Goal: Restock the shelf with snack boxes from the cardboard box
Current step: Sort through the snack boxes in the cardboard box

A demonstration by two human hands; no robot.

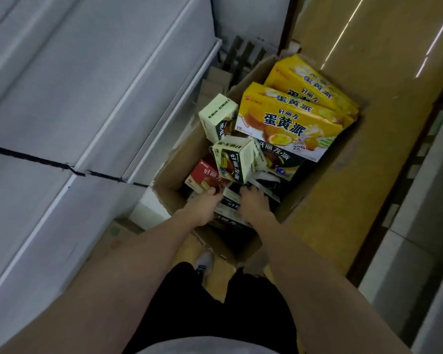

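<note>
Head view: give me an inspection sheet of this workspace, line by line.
Surface: tan floor, glossy with light streaks.
Job's things: open cardboard box on the floor holds yellow snack boxes, pale green snack boxes, a red snack box and dark snack boxes.
Clutter: flattened cardboard pieces beyond the box.
Grips: left hand and right hand reach into the box; whether they hold anything cannot be told.
Cables: nothing seen.
Surroundings: grey shelf on the left.

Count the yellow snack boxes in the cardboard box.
2. One yellow box lies at the far end of the cardboard box; a second sits behind it, partly covered. More may be hidden underneath.
</note>
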